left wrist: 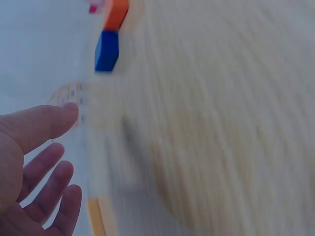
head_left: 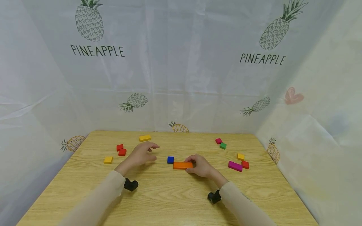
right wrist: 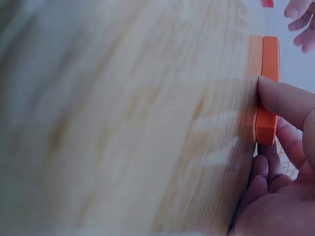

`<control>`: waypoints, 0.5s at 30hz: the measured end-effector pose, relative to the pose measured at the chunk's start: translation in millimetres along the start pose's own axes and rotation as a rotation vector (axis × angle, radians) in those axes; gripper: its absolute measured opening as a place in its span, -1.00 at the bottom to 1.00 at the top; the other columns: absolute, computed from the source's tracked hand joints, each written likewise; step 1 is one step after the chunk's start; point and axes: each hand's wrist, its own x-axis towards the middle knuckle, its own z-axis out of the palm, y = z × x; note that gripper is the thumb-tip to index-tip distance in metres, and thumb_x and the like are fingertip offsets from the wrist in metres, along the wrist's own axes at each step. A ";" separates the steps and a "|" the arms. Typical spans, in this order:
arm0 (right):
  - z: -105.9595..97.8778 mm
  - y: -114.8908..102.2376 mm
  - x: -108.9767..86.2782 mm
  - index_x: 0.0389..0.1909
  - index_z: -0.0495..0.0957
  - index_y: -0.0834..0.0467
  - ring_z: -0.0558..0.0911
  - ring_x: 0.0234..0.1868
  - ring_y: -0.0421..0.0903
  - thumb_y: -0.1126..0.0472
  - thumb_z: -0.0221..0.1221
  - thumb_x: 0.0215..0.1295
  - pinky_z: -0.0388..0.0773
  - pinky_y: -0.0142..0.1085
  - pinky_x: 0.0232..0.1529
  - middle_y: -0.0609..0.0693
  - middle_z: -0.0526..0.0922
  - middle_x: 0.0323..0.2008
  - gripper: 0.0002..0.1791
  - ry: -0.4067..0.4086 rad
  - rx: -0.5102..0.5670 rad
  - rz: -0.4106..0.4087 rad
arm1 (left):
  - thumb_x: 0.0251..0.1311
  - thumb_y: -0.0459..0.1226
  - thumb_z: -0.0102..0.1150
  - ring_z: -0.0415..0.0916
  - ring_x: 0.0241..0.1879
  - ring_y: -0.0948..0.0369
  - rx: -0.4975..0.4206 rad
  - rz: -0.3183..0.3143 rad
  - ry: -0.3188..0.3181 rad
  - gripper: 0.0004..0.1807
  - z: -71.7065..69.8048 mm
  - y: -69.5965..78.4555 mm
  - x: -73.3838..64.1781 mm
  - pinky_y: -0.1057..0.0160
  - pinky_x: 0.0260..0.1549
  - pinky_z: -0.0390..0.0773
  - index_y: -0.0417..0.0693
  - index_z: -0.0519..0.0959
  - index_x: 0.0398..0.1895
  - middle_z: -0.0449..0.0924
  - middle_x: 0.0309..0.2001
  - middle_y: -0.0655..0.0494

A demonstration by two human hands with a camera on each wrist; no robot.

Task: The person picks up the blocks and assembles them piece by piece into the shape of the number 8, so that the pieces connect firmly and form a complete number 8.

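Observation:
My right hand pinches the right end of a long orange block, thumb on its near side and fingers over the far side. In the right wrist view the orange block lies along the wooden surface under the thumb. A small blue block sits right at its far left corner. To the left, my left hand hovers over the table with fingers spread and nothing between them. The left wrist view shows the left hand's thumb and fingers apart from the blue block.
On the wooden table, left, lie two red blocks and yellow blocks. At right are a magenta block, a red block, a yellow block and a green block. A printed curtain encloses the table.

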 end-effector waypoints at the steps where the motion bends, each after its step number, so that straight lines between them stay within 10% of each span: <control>1: 0.0 0.3 -0.1 -0.02 0.69 0.16 0.50 -0.07 -0.04 0.29 0.44 0.34 0.49 -0.07 0.08 0.02 0.61 -0.05 -0.77 0.000 0.001 -0.001 | 0.30 -0.30 0.47 0.60 0.15 -0.11 0.013 0.000 0.003 -0.45 -5.0 -3.0 -1.6 -0.13 0.13 0.62 -0.06 0.60 0.36 0.62 0.28 -0.10; 15: 0.1 -0.1 -1.0 -0.03 0.69 0.12 0.48 -0.05 -0.07 0.25 0.44 0.35 0.47 -0.10 0.13 -0.02 0.61 -0.04 -0.78 -0.004 -0.013 0.007 | 0.30 -0.32 0.47 0.49 0.24 -0.31 0.144 0.029 0.038 -0.35 -66.1 -46.7 -31.9 -0.27 0.10 0.58 -0.14 0.51 0.45 0.56 0.30 -0.27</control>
